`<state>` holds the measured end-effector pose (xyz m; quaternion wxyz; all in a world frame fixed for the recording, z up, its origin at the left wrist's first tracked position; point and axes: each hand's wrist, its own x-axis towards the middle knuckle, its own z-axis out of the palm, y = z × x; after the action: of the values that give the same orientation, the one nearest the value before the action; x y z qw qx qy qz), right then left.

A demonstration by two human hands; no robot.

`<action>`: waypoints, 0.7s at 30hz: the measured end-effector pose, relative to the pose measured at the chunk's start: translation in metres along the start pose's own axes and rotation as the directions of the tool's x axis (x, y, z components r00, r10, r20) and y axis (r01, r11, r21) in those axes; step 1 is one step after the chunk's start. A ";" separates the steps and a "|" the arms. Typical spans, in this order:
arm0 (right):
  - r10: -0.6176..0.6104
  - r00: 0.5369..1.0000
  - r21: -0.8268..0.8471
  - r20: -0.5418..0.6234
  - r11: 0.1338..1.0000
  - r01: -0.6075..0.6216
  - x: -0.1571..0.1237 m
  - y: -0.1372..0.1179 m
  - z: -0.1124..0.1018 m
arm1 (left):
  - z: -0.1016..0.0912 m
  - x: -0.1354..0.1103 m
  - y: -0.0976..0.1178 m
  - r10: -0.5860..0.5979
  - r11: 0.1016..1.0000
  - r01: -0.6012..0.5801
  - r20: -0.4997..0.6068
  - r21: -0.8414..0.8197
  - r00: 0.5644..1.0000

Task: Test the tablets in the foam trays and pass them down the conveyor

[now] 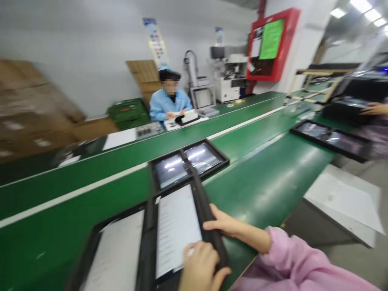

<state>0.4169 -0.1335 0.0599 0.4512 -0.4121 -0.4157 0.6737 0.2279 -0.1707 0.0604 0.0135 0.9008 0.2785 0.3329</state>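
Observation:
A black-framed, two-pane display panel (177, 230) lies on the green conveyor belt (266, 194), its panes showing white. My right hand (224, 223) grips the panel's black outer edge, with a pink sleeve behind it. My left hand (198, 268) is at the bottom of the picture, fingers on the white pane and thumb around the same edge. Farther along the belt, just past my hands, sits a similar panel (189, 163) with glossy dark glass. A third panel (330, 139) lies at the right.
Across the belts, a person in a light blue coat (169, 101) sits handling white items. Another person's hand (376, 108) rests on a dark object at the far right. A white sheet on a stand (342, 206) is below the belt. Cardboard boxes (30, 109) are stacked at the left.

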 end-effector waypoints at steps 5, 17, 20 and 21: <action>0.027 0.994 -0.243 -0.110 0.969 -0.053 -0.065 0.024 -0.036 | -0.022 -0.024 0.028 -0.094 0.994 0.095 -0.030 0.046 0.995; -0.415 0.869 -0.938 0.268 0.092 0.334 -0.048 -0.012 -0.033 | -0.069 -0.143 -0.022 -0.849 0.370 0.888 -0.288 0.271 0.442; -0.250 0.818 -0.818 0.518 0.135 0.559 -0.039 -0.003 0.005 | -0.067 -0.147 -0.020 -0.842 0.387 0.881 -0.284 0.273 0.458; -0.231 0.817 -0.808 0.528 0.160 0.567 -0.038 -0.001 0.009 | -0.068 -0.148 -0.020 -0.832 0.410 0.866 -0.271 0.286 0.483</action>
<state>0.4180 -0.1711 0.0703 0.2147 -0.3680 -0.8831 0.1967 0.0843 -0.2405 0.0211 -0.0091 0.6025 0.7558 0.2563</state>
